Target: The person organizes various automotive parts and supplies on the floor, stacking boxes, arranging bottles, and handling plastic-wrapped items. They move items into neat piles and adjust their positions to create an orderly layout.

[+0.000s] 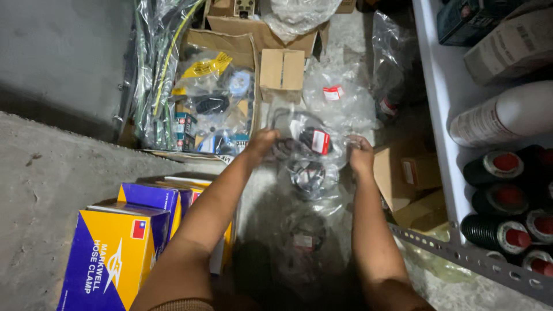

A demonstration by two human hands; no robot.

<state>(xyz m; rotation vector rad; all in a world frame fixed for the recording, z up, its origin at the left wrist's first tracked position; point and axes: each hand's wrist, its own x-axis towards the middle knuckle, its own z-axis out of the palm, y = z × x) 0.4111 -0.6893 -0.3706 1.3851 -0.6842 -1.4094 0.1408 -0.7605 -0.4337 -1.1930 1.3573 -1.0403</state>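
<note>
Both my arms reach down towards the floor. My left hand (263, 141) and my right hand (360, 154) hold the two sides of a clear plastic bag (308, 151) with black ring-shaped parts and a red-and-white label inside. The bag hangs between the hands, above more clear bags of dark rings (303, 233) that lie on the floor below. My fingers are closed on the plastic.
An open cardboard box (213, 98) of bagged parts sits at the back left, beside bundled cables (151, 69). A small closed carton (281, 72) is behind the bag. Blue-and-yellow boxes (115, 247) stand at lower left. A metal shelf (455, 173) with black bottles (498, 198) is at right.
</note>
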